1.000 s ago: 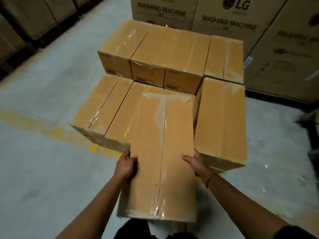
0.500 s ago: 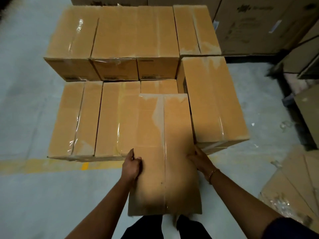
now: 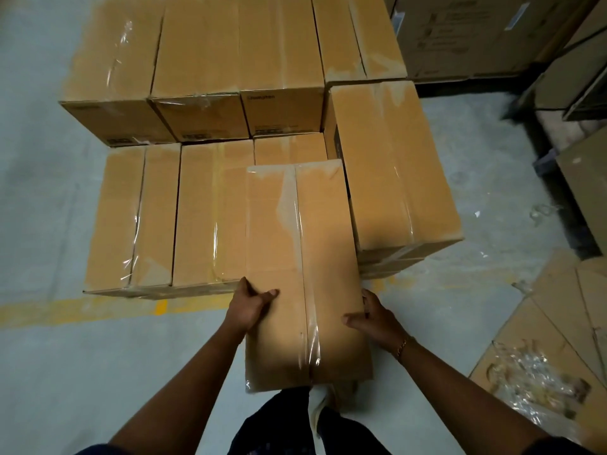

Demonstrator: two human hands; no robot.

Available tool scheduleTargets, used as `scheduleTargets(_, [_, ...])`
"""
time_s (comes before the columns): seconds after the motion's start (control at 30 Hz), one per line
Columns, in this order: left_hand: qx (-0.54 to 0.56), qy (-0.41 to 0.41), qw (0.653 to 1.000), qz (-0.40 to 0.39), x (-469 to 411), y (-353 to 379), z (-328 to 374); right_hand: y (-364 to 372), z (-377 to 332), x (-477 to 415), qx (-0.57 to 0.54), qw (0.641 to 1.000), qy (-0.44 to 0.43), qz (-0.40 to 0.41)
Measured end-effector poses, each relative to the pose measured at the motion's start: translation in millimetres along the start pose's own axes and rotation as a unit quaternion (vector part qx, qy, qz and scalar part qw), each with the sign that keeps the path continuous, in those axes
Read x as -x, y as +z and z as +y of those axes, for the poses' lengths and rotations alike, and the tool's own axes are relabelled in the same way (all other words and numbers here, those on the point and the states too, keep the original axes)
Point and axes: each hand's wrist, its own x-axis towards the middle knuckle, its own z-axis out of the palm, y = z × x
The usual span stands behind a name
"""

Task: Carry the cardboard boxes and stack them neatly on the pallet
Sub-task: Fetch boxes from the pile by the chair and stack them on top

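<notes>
Grips a long cardboard box (image 3: 305, 257) by its near half, lengthwise, out in front of the body. Left hand (image 3: 249, 307) clamped on the left edge, thumb lying on the top face. Right hand (image 3: 374, 318) likewise on the right edge, thumb flat on top, fingers wrapped down the side. Thin bracelet (image 3: 401, 347) at the right wrist.

Holds the far end over the near low row of the stack, above a partly covered box (image 3: 289, 147); cannot tell whether touching it. Hemmed in on the right by a taller stacked box (image 3: 391, 165), just beside the carried one. On the left, low boxes (image 3: 164, 218) lying parallel. Blocked further back by a higher row of boxes (image 3: 197, 44), end faces toward the camera. Beyond, at top right, big printed cartons (image 3: 460, 34).

Underneath, mottled grey concrete floor (image 3: 65, 356) with a worn yellow line (image 3: 49, 308). At the right, flattened cardboard sheets (image 3: 558, 310) and crumpled clear plastic wrap (image 3: 532, 379).

All plain brown board, rectangular and sharp-edged. Seams sealed with glossy clear tape (image 3: 297, 224), wrinkled and ragged at the ends.
</notes>
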Motion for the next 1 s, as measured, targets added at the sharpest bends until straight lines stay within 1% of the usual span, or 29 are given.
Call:
scheduleTargets(0.13, [-0.016,-0.005,1.0,-0.008,25.1,-1.7,-16.7,3.4,30.6,22.0,0.052,0.998,-0.007,-0.038])
scheduleTargets(0.23, [-0.07,-0.023,0.997,-0.021,48.1,-4.4,-41.3,8.2,50.0,33.9,0.08,0.995,-0.014,-0.064])
scheduleTargets(0.33, [-0.07,-0.037,0.995,-0.055,72.0,-0.5,-64.7,14.1,64.4,41.5,0.083,0.992,-0.015,-0.093])
scheduleTargets(0.4, [-0.042,-0.019,0.997,-0.058,80.5,8.6,-74.3,18.2,70.5,42.0,0.053,0.995,0.001,-0.081])
scheduleTargets(0.5, [0.015,0.004,0.999,-0.031,86.6,19.5,-73.6,22.0,71.9,42.7,0.023,0.999,0.001,-0.045])
scheduleTargets(0.57, [0.01,0.021,1.0,-0.019,89.9,20.8,-67.9,20.2,67.1,43.4,0.024,0.999,-0.009,-0.022])
scheduleTargets(0.7, [-0.013,0.061,0.998,0.012,82.4,16.0,-55.3,8.8,54.0,31.1,0.046,0.997,-0.055,0.026])
scheduleTargets(0.8, [-0.013,0.068,0.998,0.011,72.8,18.3,-35.6,-0.6,30.9,23.3,0.061,0.996,-0.061,0.033])
scheduleTargets(0.93, [-0.01,0.086,0.996,0.013,65.7,15.3,-17.7,-13.0,10.6,9.9,0.069,0.996,-0.064,0.002])
scheduleTargets(1.0, [-0.028,0.089,0.996,-0.005,67.3,11.6,-24.4,-16.7,11.9,8.3,0.078,0.995,-0.065,-0.011])
